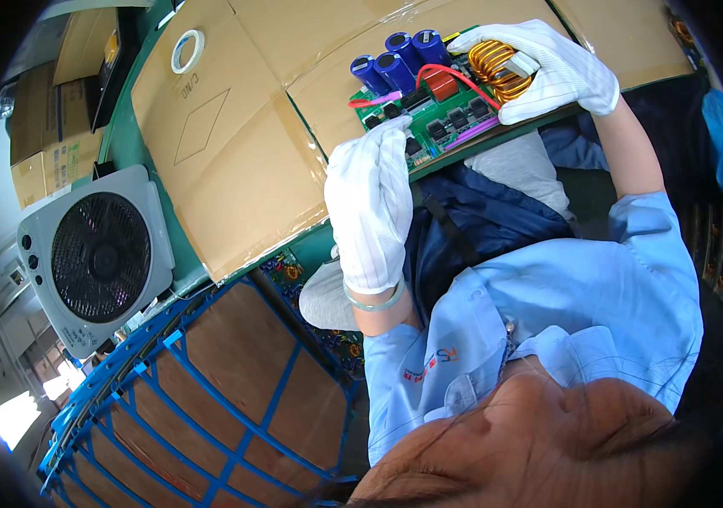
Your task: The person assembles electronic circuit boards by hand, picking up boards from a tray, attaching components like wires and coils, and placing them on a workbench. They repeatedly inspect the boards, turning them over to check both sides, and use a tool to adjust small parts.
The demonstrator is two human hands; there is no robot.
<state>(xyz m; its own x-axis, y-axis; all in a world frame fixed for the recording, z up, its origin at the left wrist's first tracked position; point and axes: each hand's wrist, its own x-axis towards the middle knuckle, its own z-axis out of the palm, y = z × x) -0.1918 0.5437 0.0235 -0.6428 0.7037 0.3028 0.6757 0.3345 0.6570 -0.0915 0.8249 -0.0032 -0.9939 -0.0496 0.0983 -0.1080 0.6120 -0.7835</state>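
Note:
A green circuit board [454,114] with several blue cylindrical capacitors [397,61], a copper wire coil [497,69], a red block and red and pink wires lies at the near edge of the table. My left hand [370,203], in a white glove, grips the board's near left edge with fingertips on its small black parts. My right hand [552,68], also gloved in white, holds the board's right end, its fingers wrapped around the copper coil. A pale bangle [371,301] sits on my left wrist.
Cardboard sheets [234,144] cover the green table, with a roll of tape [187,51] at the far left. A grey box fan [94,258] stands left of the table. A blue lattice crate [209,406] lined with cardboard is below. Cardboard boxes [48,152] stack at the far left.

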